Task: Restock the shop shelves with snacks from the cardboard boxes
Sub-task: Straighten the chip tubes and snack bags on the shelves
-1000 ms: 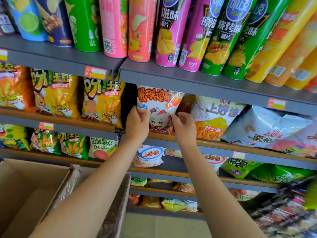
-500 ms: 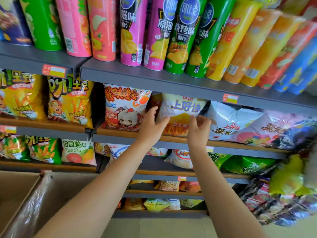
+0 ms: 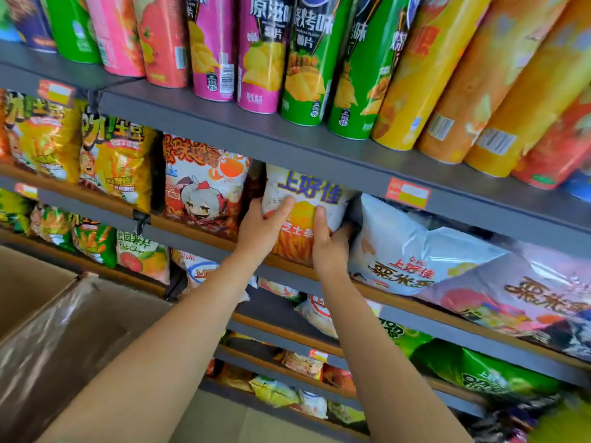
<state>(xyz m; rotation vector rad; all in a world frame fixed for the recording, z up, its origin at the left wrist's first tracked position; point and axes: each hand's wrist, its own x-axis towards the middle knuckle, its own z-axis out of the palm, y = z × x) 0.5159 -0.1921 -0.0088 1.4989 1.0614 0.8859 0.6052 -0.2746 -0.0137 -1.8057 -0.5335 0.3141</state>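
White snack bag [image 3: 307, 199] gripped by left hand [image 3: 260, 231] and right hand [image 3: 329, 244]; best pushed upright, square against neighbours.

Pretty clearly a small shop: grey tiered shelves [image 3: 319, 148] are packed with snack bags [image 3: 204, 187], tall crisp tubes [image 3: 265, 59] are lined up on the shelf above the bags, and price tags [image 3: 407, 193] are stuck along the shelf edges.

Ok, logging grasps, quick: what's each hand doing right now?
Left hand: holding the white snack bag.
Right hand: holding the same bag.
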